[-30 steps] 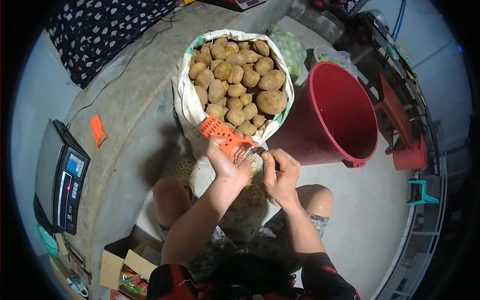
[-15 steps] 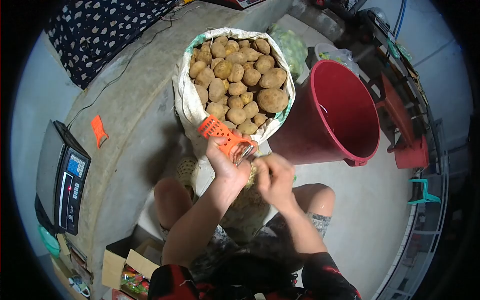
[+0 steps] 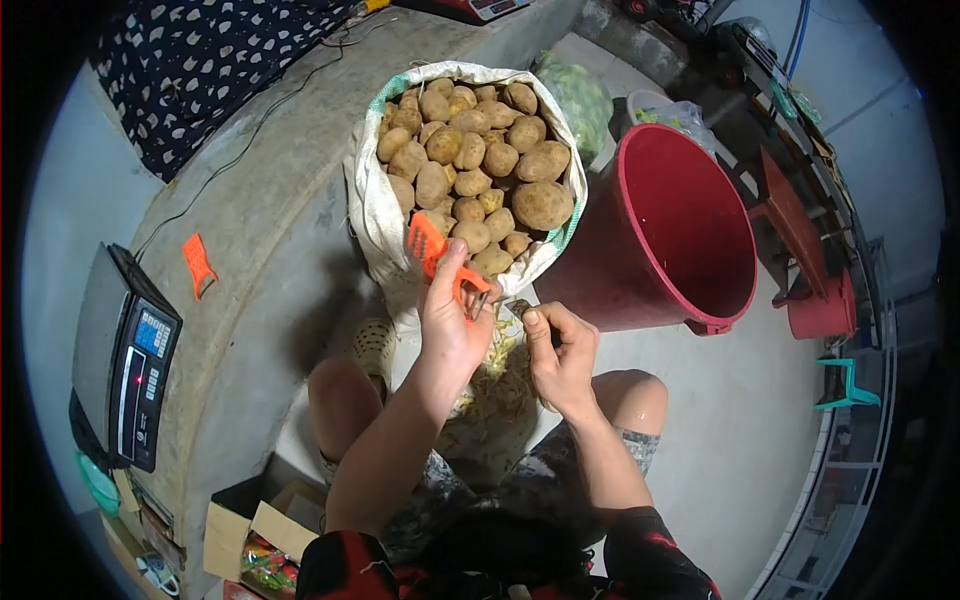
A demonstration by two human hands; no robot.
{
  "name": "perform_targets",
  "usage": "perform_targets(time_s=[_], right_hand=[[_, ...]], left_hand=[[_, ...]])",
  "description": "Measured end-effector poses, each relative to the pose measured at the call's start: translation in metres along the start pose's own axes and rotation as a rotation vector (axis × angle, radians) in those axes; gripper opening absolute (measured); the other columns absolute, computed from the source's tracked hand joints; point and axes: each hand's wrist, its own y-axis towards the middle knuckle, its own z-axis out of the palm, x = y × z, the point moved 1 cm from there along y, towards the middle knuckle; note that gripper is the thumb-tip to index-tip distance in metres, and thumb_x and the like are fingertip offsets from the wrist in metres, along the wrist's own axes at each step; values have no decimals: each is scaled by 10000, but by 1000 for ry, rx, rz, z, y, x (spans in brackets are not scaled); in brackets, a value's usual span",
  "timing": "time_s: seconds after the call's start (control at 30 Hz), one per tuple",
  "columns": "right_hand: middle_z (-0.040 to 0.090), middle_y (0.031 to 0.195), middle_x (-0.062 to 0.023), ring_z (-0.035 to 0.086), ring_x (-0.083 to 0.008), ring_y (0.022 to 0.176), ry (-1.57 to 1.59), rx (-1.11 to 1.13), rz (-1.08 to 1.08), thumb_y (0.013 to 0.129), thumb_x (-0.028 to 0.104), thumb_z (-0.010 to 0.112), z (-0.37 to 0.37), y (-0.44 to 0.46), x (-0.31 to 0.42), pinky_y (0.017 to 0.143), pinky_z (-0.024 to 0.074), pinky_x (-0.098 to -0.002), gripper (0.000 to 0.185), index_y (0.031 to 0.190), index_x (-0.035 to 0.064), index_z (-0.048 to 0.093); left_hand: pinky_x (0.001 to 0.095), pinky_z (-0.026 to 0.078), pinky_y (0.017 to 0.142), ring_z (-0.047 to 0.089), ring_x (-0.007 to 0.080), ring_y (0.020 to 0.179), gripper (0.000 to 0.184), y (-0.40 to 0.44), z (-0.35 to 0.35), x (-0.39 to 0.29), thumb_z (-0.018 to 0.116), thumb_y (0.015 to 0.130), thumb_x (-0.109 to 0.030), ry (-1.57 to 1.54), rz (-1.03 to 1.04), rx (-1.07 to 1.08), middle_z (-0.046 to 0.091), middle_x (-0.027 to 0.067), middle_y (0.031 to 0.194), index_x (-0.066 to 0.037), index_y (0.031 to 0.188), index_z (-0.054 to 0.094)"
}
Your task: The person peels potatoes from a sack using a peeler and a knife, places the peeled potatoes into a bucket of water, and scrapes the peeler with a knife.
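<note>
My left hand (image 3: 453, 320) is closed around an orange peeler (image 3: 428, 245), whose slotted flat end points up toward the potatoes and whose metal blade sits by my fingers. Just to its right, my right hand (image 3: 563, 358) is curled shut, thumb on top. A small dark piece (image 3: 518, 308) pokes out past its fingers; its kind cannot be made out. The two hands are a little apart. Beyond them stands a white woven sack (image 3: 375, 205) full of unpeeled potatoes (image 3: 470, 150). Peelings (image 3: 492, 385) lie on the floor below, between my legs.
A large red bucket (image 3: 640, 270) stands right of the sack. Behind it is a bag of green vegetables (image 3: 575, 95). On the concrete ledge at left lie another orange peeler (image 3: 198, 264) and a digital scale (image 3: 140, 370). An open carton (image 3: 230, 530) sits at lower left.
My right hand has moved slightly right and down, away from the peeler blade, and shows less blur. The peeler has turned more upright in my left hand.
</note>
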Motion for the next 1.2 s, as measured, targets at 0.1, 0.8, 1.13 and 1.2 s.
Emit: perform_targets(time_s=[0.1,0.8,1.13,1.2], right_hand=[[552,606,-136,509,-249,513,-9,21,30,939,203,641,-1,-1,-3,532,405,-353,254,802,-11,633],[520,622,-119,497,-237,567,-143,-11,-74,934,167,638,-1,2,4,547,379,-348,262,768,-33,609],[579,650,-146,530,-305,594,-170,-15,-67,906,151,661,-2,2,6,568,415,-403,222,761,-15,633],[584,651,-147,531,-303,595,-183,-17,-66,905,153,663,-2,1,6,568,417,-403,224,761,-16,636]], left_hand=[[345,459,662,545,193,656,365,-2,2,1,627,829,-272,134,68,-15,536,58,708,-70,1111,512],[416,521,675,621,294,692,617,-7,14,-10,468,799,-395,371,209,349,620,151,744,55,1220,474],[388,524,718,616,282,703,540,-8,10,-8,405,796,-281,352,290,372,628,204,746,93,1179,482],[388,523,716,616,282,701,533,-8,10,-7,404,794,-274,351,290,367,626,206,745,94,1171,484]])
